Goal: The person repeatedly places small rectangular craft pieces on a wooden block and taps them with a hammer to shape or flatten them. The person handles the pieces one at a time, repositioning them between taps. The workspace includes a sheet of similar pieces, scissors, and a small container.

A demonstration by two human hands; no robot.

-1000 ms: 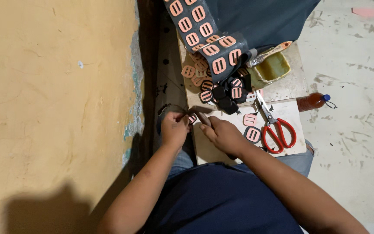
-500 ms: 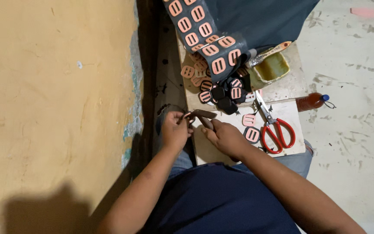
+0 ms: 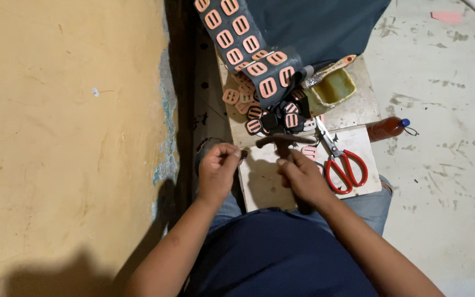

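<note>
Both forearms reach forward; left hand [image 3: 219, 168] and right hand [image 3: 302, 175] have curled fingers.

Matt board, glossy plastic and rough plaster

The worktop [image 3: 353, 110] looks like worn, stained board; the scissors [image 3: 343, 163] have shiny metal blades and glossy red plastic handles; the buckles [image 3: 241, 25] look like smooth pink plastic on matt dark cloth [image 3: 325, 27]; the wall [image 3: 67, 137] is rough yellow plaster.

1 head view, steeply downward, close over lap-level board [image 3: 259, 187]

Small dark item in left hand [image 3: 219, 168]: too small to identify; dark cloth [image 3: 314, 27]: cut off at top edge.
</note>
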